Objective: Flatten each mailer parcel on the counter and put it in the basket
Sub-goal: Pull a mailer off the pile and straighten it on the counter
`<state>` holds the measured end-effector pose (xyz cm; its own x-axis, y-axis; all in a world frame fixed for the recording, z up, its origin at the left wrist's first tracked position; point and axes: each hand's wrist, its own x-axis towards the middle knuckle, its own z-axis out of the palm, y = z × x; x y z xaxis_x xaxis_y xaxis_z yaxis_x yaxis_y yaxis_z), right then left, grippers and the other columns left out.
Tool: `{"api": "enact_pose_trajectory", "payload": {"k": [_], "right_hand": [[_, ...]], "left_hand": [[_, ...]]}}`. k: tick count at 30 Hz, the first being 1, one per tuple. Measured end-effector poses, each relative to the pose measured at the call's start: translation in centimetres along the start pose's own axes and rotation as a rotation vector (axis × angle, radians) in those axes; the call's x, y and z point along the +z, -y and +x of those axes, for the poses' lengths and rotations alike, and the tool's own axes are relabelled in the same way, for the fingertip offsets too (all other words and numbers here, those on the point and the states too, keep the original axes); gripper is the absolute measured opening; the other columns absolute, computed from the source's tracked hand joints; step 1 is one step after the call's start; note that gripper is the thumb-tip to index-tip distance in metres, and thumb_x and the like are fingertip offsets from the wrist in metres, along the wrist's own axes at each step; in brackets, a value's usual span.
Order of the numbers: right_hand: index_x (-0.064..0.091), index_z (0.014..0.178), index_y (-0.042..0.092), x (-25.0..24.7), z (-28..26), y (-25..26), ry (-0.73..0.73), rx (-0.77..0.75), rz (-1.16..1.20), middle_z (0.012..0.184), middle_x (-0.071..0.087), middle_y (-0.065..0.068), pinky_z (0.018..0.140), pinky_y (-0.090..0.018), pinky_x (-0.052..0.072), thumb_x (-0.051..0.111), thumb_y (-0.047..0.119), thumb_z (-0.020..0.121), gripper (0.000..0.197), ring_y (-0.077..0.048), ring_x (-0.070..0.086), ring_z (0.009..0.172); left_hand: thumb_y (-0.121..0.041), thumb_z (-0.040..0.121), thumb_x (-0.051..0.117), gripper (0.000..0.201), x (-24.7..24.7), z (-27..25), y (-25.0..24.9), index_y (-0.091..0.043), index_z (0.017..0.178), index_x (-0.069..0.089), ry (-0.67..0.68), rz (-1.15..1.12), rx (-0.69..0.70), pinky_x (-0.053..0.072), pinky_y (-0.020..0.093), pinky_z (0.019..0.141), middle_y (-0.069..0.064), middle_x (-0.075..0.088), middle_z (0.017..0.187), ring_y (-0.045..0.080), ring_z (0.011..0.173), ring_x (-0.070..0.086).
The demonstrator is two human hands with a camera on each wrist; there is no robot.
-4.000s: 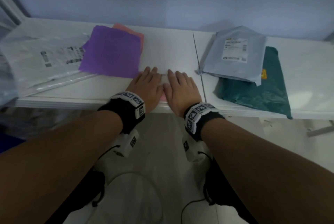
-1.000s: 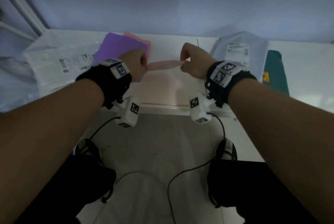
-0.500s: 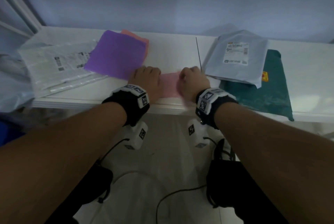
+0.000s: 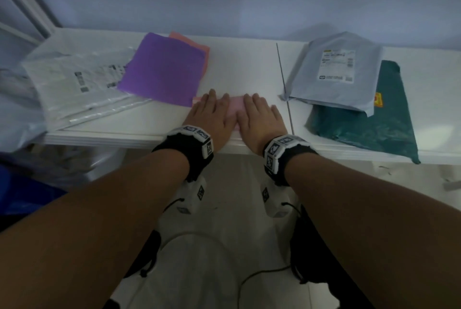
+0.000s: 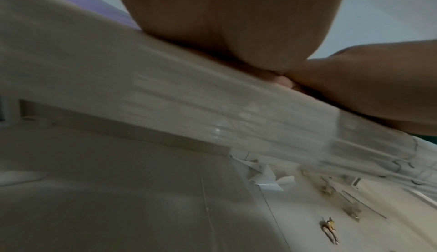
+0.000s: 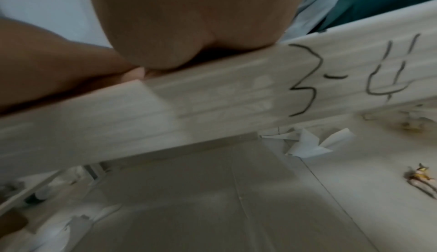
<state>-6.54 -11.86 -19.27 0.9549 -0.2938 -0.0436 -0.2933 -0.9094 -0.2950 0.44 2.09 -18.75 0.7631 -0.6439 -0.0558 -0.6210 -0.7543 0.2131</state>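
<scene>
1. Counter [image 4: 244, 64]: smooth white surface with a slight sheen.
2. Grey mailer [image 4: 334, 72]: smooth plastic film, paper label.
3. Green mailer [image 4: 374, 124]: crinkled plastic.
4. Purple mailer [image 4: 162, 72]: matt.

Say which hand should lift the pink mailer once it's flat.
Probably left. Both hands press flat on the pink mailer, but the left hand sits nearer its exposed left corner. No basket is in view, so direction is unknown.
</scene>
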Motion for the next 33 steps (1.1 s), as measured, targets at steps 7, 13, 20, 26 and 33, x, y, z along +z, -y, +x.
{"api": "enact_pose_trajectory", "payload": {"k": [7,13,20,26,33], "right_hand": [[0.044,0.138,0.016,-0.6,-1.2,0.1,-0.15,-0.031,-0.103,0.14,0.046,-0.01,0.115,-0.045,0.026,0.024,0.045,0.102,0.05,-0.029,0.041,0.132],[0.027,0.153,0.014,-0.2,-1.2,0.0,-0.051,-0.078,-0.044,0.162,0.021,-0.009,0.123,-0.041,0.009,0.022,0.041,0.104,0.057,-0.023,0.015,0.15],[0.015,0.156,0.017,-0.2,-0.5,0.8,0.016,0.018,0.038,0.163,0.016,-0.008,0.123,-0.042,0.007,0.022,0.038,0.101,0.06,-0.023,0.013,0.15],[0.006,0.157,0.025,-0.4,-0.4,0.9,0.084,0.05,0.02,0.165,0.003,-0.006,0.123,-0.044,0.001,0.013,0.048,0.102,0.061,-0.021,0.004,0.152],[0.003,0.157,0.029,-1.2,0.0,-0.3,0.157,-0.008,-0.003,0.165,0.0,-0.002,0.123,-0.043,0.001,0.015,0.05,0.102,0.06,-0.019,0.002,0.152]], "left_hand": [[-0.041,0.097,0.025,0.06,-0.4,-0.2,0.3,-0.021,0.154,0.014,0.061,-0.021,0.043,0.006,0.041,0.119,0.008,0.006,0.162,0.026,0.148,0.009],[-0.039,0.102,0.017,0.054,-0.5,-0.6,0.3,-0.023,0.154,0.015,0.056,-0.023,0.059,0.007,0.042,0.119,0.005,0.008,0.162,0.024,0.148,0.011],[-0.055,0.096,0.021,0.072,-0.1,0.0,0.6,-0.014,0.154,0.011,0.047,0.005,-0.115,0.008,0.04,0.12,0.005,0.008,0.162,0.019,0.149,0.008],[-0.064,0.094,0.01,0.079,-0.1,-0.7,1.0,-0.013,0.154,0.01,0.037,0.104,-0.152,0.01,0.044,0.119,0.005,0.009,0.162,0.024,0.148,0.011],[-0.068,0.092,0.009,0.082,-0.8,-1.7,1.9,-0.016,0.155,0.004,0.104,0.161,-0.13,0.006,0.042,0.12,0.003,0.0,0.163,0.021,0.149,0.005]]}}
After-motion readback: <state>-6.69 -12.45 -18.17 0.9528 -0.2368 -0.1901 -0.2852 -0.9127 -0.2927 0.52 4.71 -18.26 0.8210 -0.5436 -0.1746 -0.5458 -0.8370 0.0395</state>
